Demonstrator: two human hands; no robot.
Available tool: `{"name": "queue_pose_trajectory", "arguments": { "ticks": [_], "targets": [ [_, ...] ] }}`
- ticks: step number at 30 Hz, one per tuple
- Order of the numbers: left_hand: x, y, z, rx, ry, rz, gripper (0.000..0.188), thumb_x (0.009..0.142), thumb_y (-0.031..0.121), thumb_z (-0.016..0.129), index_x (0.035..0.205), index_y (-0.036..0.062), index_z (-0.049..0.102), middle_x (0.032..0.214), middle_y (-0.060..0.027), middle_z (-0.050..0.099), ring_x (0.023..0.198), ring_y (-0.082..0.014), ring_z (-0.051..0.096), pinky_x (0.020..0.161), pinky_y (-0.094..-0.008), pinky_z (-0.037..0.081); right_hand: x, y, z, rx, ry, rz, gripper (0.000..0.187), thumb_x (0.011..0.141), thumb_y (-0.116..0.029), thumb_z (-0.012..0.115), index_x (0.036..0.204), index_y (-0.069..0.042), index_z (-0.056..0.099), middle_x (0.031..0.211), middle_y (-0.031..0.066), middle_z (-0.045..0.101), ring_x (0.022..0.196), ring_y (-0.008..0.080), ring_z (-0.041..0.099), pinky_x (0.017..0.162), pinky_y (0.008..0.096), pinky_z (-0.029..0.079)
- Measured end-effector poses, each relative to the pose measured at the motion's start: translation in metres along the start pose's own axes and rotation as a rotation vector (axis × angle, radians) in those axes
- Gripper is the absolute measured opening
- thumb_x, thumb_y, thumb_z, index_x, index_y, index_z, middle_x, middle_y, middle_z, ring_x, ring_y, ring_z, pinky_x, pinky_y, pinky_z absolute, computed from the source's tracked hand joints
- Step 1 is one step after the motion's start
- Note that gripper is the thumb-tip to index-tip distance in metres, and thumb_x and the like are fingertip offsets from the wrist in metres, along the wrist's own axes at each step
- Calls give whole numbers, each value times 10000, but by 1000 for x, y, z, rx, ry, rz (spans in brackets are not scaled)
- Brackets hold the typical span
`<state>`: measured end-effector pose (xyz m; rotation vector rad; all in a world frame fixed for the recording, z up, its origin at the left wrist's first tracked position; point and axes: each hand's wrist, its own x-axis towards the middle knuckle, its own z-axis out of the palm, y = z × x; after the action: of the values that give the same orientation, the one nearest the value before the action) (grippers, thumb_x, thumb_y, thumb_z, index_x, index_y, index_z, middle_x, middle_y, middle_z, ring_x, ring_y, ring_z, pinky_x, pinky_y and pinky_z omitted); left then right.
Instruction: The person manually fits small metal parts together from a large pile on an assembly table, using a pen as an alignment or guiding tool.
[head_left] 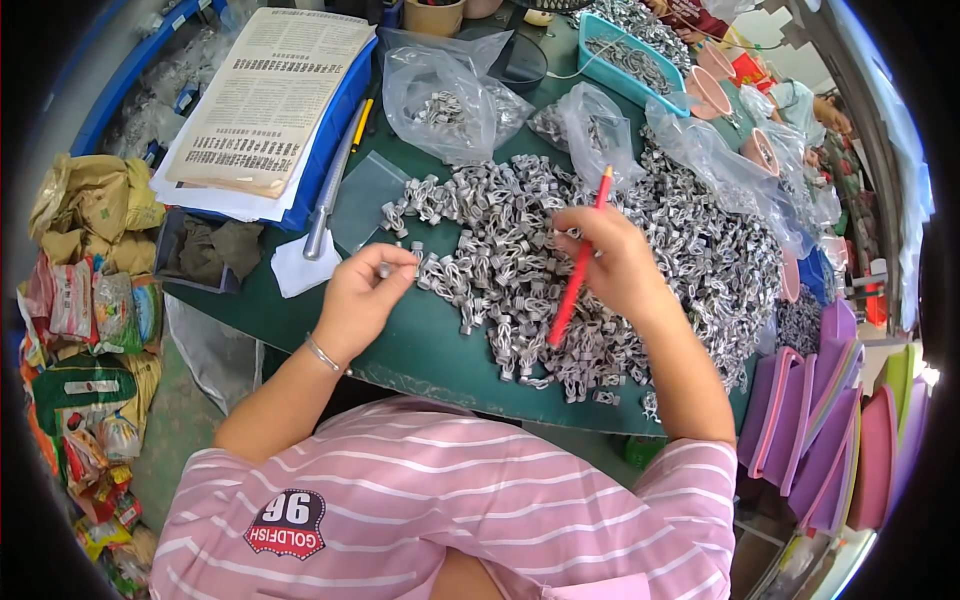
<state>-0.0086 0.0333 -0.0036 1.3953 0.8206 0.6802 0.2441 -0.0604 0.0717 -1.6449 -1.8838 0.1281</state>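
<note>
My left hand (363,300) is closed in a pinch above the near-left edge of the pile, with a small grey metal piece (383,270) showing at its fingers. In my right hand (615,255), over the middle of the pile, is a slanted red pencil-shaped stick (571,300). Its pale pointed end tops my fingers and its thicker red end points down toward me. Beneath both hands spreads a big heap of small grey metal pieces with wire-like loops (510,260). A few of these lie loose beside my left fingertips.
On the green table (430,345) stand clear plastic bags of parts (445,110) and a turquoise tray (640,75). Printed sheets (270,100) cover a blue bin at left, near a metal rod-like tool (325,210). Purple bins (800,420) line the right; another person's hand (833,115) is far right.
</note>
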Motion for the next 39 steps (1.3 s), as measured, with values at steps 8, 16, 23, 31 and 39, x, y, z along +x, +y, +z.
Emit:
{"name": "queue_pose_trajectory", "arguments": {
  "ticks": [8,16,23,31,39],
  "targets": [
    [-13,17,26,88,-192,6,158,780,33,617,933,26,582,776,31,540,681,-17,463,601,-161,377,2,-12,16,60,116,110,179,636,16,633,751,-41,508,678,96,542,624,245,549,551,310,435],
    [-19,28,28,25,-142,211,262,697,-66,658,937,-12,568,864,-39,562,767,-84,511,691,-210,419,-23,-70,51,1227,206,665,128,777,-10,613,846,-25,507,713,33,563,586,91,557,523,206,456],
    [-23,27,21,-97,-196,87,208,786,-28,589,991,-33,558,893,-62,587,814,-105,557,732,-222,450,-43,-75,72,1336,266,708,34,843,-30,529,859,-4,514,710,78,581,565,113,567,471,202,450],
    [-22,40,24,40,-323,404,267,678,-41,683,931,-2,607,825,-62,567,703,-100,535,617,-210,419,-65,-66,94,1222,349,346,133,743,122,558,766,-5,525,946,157,586,835,185,582,740,282,495],
    [-18,38,23,133,-312,516,244,650,-8,713,876,12,622,792,-68,571,674,-129,533,587,-224,414,-66,-55,93,1305,255,347,182,722,114,590,786,-28,498,947,188,595,859,206,584,762,308,475]
  ]
}}
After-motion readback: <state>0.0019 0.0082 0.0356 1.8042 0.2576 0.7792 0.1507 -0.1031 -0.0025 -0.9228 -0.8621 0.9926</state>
